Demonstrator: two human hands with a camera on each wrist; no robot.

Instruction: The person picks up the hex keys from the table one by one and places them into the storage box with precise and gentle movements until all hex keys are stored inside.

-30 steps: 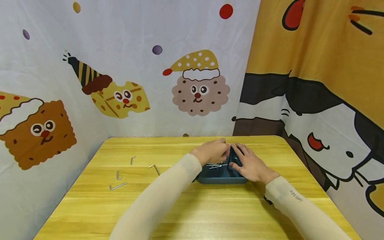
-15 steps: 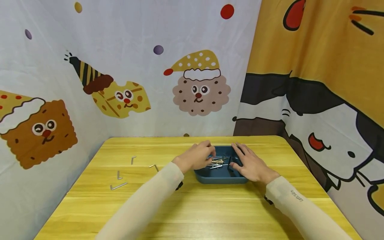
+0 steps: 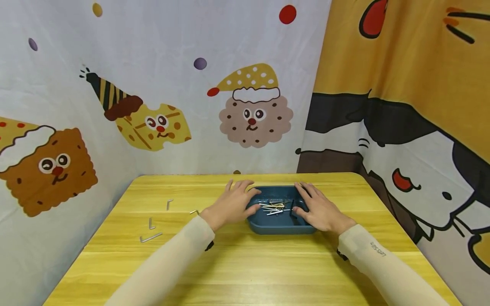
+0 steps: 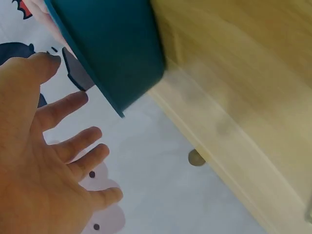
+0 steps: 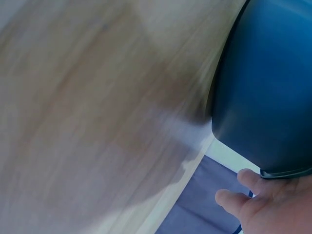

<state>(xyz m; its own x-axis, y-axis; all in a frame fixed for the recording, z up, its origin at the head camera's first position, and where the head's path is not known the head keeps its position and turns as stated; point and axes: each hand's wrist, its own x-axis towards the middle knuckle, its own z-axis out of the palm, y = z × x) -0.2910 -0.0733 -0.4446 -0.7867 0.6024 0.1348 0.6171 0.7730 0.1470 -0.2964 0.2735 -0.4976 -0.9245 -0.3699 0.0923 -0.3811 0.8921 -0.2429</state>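
A dark blue plastic bin (image 3: 281, 230) stands on the table, with several thin silver and brass-coloured metal pieces (image 3: 274, 207) lying loose inside. Toward its right end is a black L-shaped piece (image 3: 292, 207). My left hand (image 3: 231, 205) hovers at the bin's left rim, fingers spread and holding nothing; the left wrist view shows its open palm (image 4: 44, 190) beside the bin wall (image 4: 117, 53). Along the right rim rests my right hand (image 3: 321, 211), its fingers extended toward the far corner and the thumb reaching over the inside. Under that hand, part of the rim is hidden.
Left of the bin, several L-shaped hex keys lie apart on the wooden table (image 3: 252, 272): a small upright one (image 3: 168, 205), another short one (image 3: 151, 223), a longer one (image 3: 151, 237), and one (image 3: 194, 212) partly behind the left forearm. A printed curtain (image 3: 172, 51) hangs behind the table.
My left hand has come out of the bin and moved left to its rim, its fingers spreading and uncovering the metal pieces inside. The right hand has stayed at the right rim.
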